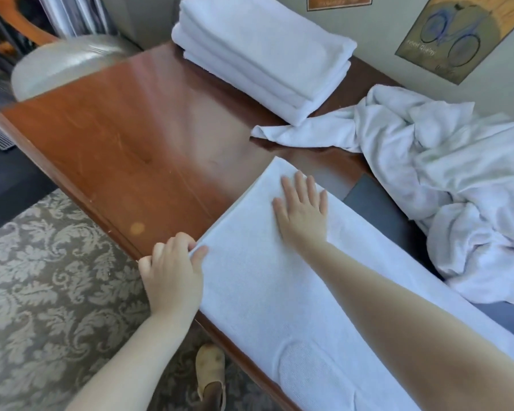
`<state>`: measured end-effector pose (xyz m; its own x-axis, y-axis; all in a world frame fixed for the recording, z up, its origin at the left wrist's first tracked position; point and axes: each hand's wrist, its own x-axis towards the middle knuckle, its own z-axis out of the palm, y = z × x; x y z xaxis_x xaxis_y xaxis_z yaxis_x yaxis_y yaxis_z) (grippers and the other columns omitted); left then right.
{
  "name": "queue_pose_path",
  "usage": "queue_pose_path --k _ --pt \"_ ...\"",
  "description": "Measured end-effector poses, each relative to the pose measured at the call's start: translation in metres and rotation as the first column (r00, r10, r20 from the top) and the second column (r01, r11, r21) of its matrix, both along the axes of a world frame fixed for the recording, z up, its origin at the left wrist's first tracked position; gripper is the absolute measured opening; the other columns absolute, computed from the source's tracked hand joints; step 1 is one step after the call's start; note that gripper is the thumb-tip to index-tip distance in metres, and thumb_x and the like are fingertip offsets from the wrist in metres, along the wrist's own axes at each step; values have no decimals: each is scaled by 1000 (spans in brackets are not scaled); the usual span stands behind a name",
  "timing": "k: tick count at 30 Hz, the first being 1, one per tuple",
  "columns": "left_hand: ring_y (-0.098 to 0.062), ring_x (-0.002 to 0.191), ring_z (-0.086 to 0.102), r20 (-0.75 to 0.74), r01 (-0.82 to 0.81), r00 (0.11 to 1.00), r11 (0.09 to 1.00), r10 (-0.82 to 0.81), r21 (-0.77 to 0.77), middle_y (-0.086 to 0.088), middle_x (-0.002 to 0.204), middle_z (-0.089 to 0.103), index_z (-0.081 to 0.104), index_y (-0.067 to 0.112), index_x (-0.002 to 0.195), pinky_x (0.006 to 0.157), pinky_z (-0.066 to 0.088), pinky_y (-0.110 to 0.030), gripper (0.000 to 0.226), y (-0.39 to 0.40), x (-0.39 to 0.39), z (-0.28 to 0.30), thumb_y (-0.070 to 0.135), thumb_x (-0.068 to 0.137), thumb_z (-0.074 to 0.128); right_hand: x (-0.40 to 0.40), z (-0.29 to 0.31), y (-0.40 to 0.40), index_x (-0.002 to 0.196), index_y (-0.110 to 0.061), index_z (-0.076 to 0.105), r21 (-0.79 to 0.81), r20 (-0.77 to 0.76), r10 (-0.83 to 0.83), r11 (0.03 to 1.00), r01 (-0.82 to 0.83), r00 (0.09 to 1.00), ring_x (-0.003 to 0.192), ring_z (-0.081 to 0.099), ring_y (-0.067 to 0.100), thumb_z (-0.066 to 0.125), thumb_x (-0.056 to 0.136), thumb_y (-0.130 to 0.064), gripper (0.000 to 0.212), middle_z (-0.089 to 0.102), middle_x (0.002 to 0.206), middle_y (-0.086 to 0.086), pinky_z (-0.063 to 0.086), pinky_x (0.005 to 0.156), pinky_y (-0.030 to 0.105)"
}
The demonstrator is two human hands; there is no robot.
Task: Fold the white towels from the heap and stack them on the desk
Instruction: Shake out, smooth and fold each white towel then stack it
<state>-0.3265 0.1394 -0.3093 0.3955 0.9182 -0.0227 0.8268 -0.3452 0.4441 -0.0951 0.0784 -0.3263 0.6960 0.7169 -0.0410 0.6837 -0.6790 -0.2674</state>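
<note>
wooden desk [125,137], folded towel stack [264,54], crumpled heap [457,179], flat towel [264,277]

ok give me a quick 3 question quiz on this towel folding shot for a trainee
1. True or false: the right hand lies flat on the spread towel.
2. What does the left hand do? A) pinches the spread towel's edge B) lifts the folded stack C) hangs idle
3. Fill in: the unfolded heap lies to the ____ of the folded stack on the desk.

Key: 1 true; 2 A; 3 right
</note>
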Motion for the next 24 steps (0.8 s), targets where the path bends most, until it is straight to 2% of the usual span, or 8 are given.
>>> queue_pose_path --k 5,8,9,11,14,16,19,24 --pt "-18 81 38 25 -109 994 993 110 -36 4 81 57 51 21 81 77 19 -35 17 11 -2 -2 26 97 53 7 2 12 155 -39 2 -177 -38 25 984 -32 999 150 -16 20 19 95 -61 66 -9 164 -6 -16 118 47" --pt "-26 98 46 -1 -111 994 994 111 3 -3 103 62 58 20 96 88 28 -44 7 15 2 10 14 93 58 -11 16 8 155 -37 4 -120 4 48 992 -47 999 149 -20 21 24 95 -62 69 -13 164 -3 -22 115 48" --pt "-29 109 47 36 -73 997 996 71 45 -5 114 61 59 19 105 96 29 -48 20 10 8 16 7 89 60 -25 21 2 156 -35 6 -56 47 66 996 -64 997 149 -20 20 25 96 -59 67 -11 164 -4 -21 115 48" --pt "-29 130 42 98 190 974 972 -204 141 -8 135 54 56 15 124 109 25 -50 37 -10 32 28 3 88 59 -58 23 -20 156 -32 8 15 75 45 999 -47 996 149 -19 18 25 98 -47 62 -7 164 -4 -18 116 48" --pt "-22 150 8 -44 563 826 826 -562 15 -5 162 17 26 16 153 119 3 -43 55 -48 77 25 30 101 40 -85 12 -72 157 -28 3 -63 -58 -122 991 118 991 147 -24 17 19 99 -38 60 -16 163 -5 -19 117 46" --pt "-20 150 -8 -191 596 780 800 -596 -68 -2 164 -5 5 19 156 120 -3 -41 64 -61 92 12 45 102 26 -85 4 -121 156 -31 -1 -100 -114 -231 970 221 966 143 -32 12 21 101 -43 61 -25 158 -10 -22 116 42" --pt "-22 150 -7 -227 624 752 779 -619 -58 -1 163 -5 5 15 156 120 -3 -42 69 -83 99 0 45 100 32 -72 2 -203 155 -37 -5 -123 -84 -339 937 328 937 139 -37 7 22 100 -50 62 -31 153 -16 -26 114 37" --pt "-18 150 -11 -195 859 484 506 -853 -80 4 159 -19 -3 21 156 119 -6 -39 66 -176 140 -6 44 101 27 -67 4 -323 155 -40 -2 -154 -67 -648 758 634 759 145 -26 8 23 101 -50 60 -28 154 -17 -21 116 37"
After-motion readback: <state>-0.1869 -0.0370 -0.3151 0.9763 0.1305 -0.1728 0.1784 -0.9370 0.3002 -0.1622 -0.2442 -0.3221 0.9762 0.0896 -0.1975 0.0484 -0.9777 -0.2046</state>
